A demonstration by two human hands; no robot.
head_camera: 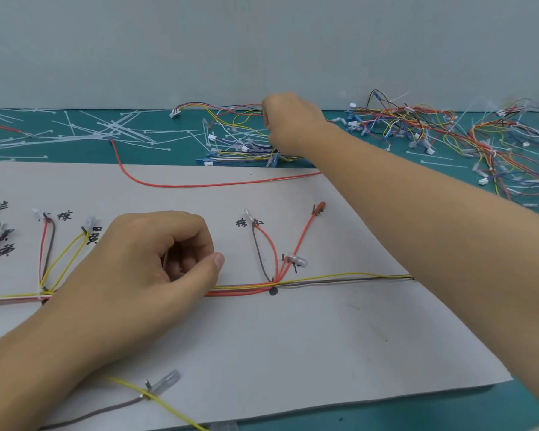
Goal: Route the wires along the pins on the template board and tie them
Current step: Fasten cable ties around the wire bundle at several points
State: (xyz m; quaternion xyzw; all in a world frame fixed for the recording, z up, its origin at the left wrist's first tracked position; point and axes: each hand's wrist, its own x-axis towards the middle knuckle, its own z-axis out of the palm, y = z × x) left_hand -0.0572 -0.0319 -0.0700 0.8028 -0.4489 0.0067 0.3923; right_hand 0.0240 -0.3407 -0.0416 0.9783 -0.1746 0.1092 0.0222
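Two bare hands in view: left hand (156,259), right hand (290,126). Forearms (433,219) bare right out to the frame edge. Left thumbnail (220,260) short, plain.

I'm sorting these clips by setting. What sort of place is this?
Probably a wire-harness assembly bench: a template board with pins and handwritten labels, wires routed across it, and loose cable ties and a heap of harnesses behind it.

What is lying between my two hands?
In the head view, a loose red wire crosses the template board between left hand and right hand.
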